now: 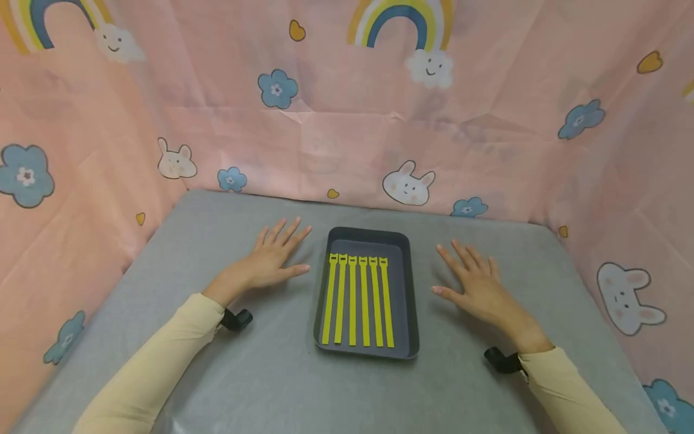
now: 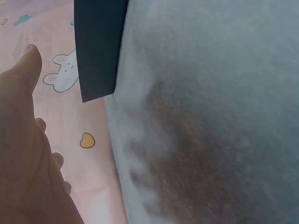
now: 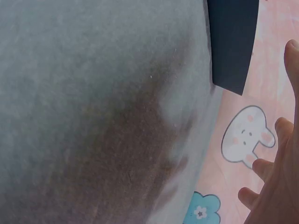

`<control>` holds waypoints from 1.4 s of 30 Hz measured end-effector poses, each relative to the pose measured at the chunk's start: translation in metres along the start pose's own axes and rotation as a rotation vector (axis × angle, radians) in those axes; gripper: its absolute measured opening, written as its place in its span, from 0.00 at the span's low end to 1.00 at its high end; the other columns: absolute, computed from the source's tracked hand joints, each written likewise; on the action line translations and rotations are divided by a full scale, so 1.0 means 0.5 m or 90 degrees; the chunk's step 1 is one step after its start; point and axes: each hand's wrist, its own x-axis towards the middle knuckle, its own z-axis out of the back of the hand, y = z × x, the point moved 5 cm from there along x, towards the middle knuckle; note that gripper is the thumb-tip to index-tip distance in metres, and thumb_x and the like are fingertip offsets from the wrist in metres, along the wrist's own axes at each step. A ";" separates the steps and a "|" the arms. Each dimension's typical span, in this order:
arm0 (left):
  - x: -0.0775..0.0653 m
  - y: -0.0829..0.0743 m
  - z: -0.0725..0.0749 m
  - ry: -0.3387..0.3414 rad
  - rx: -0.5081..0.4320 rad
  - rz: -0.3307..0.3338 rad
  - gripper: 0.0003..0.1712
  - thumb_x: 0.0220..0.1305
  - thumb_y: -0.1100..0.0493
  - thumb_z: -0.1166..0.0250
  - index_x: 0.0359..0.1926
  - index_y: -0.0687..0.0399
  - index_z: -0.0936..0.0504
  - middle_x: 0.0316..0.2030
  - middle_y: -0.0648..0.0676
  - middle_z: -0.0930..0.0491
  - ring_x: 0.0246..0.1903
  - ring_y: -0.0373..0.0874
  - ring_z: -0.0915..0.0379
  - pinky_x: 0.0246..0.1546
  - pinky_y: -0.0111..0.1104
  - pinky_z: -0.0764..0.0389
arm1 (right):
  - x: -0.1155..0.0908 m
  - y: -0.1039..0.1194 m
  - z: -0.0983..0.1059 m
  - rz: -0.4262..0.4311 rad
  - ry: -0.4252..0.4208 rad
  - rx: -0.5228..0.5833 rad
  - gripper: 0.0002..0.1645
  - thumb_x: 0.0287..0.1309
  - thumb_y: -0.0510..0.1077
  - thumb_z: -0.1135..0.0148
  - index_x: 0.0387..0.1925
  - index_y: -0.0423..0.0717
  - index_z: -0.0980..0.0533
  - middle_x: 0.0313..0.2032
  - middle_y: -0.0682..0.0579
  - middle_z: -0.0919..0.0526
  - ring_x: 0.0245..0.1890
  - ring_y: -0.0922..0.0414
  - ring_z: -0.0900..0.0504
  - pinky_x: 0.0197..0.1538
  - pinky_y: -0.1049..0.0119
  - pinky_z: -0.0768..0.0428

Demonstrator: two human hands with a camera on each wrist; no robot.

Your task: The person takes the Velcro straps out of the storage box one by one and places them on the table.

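A pale sleeve (image 1: 157, 355) comes in from the near left, with a small black device (image 1: 237, 319) at its wrist. Beyond it, the left hand (image 1: 269, 259) is spread, palm down and holding nothing, its thumb pointing right towards the tray. It seems to hover just above the grey table (image 1: 260, 380), though the blurred shadow in the left wrist view makes this hard to confirm.

In the middle stands the dark grey tray (image 1: 402, 301), longer from near to far than across. Six yellow strips (image 1: 352, 301) lie in it side by side, slightly apart, slotted heads at the far end, plain ends near; bare tray floor shows to their right.

Right of the tray, apart from it, the right hand (image 1: 479, 286) is also spread and holding nothing, thumb pointing left. Pink printed cloth (image 1: 341, 138) hangs left, far and right.
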 end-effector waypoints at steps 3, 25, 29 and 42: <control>0.001 -0.004 0.005 -0.005 -0.005 -0.006 0.49 0.69 0.30 0.50 0.80 0.38 0.64 0.80 0.56 0.69 0.79 0.63 0.74 0.73 0.66 0.66 | 0.000 0.005 -0.001 0.008 -0.003 0.002 0.53 0.61 0.71 0.43 0.79 0.66 0.57 0.79 0.42 0.56 0.76 0.31 0.54 0.67 0.22 0.59; 0.054 -0.090 0.039 -0.009 -0.180 -0.078 0.47 0.70 0.28 0.55 0.78 0.30 0.70 0.79 0.43 0.74 0.80 0.52 0.80 0.75 0.63 0.64 | -0.007 0.033 -0.025 0.026 0.001 0.013 0.54 0.59 0.70 0.40 0.79 0.65 0.54 0.78 0.41 0.50 0.75 0.33 0.50 0.68 0.24 0.58; 0.065 -0.106 0.049 -0.014 -0.210 -0.091 0.49 0.67 0.23 0.58 0.78 0.29 0.71 0.79 0.42 0.74 0.80 0.51 0.79 0.74 0.64 0.60 | -0.009 0.041 -0.026 0.025 0.009 0.019 0.53 0.60 0.70 0.41 0.78 0.65 0.54 0.78 0.41 0.50 0.75 0.32 0.50 0.69 0.25 0.59; 0.109 -0.168 0.086 -0.052 -0.321 -0.128 0.45 0.70 0.32 0.49 0.77 0.23 0.67 0.80 0.45 0.61 0.79 0.51 0.61 0.75 0.57 0.48 | -0.013 0.053 -0.046 0.071 0.005 0.033 0.50 0.61 0.67 0.40 0.78 0.65 0.51 0.75 0.42 0.44 0.74 0.36 0.45 0.69 0.27 0.53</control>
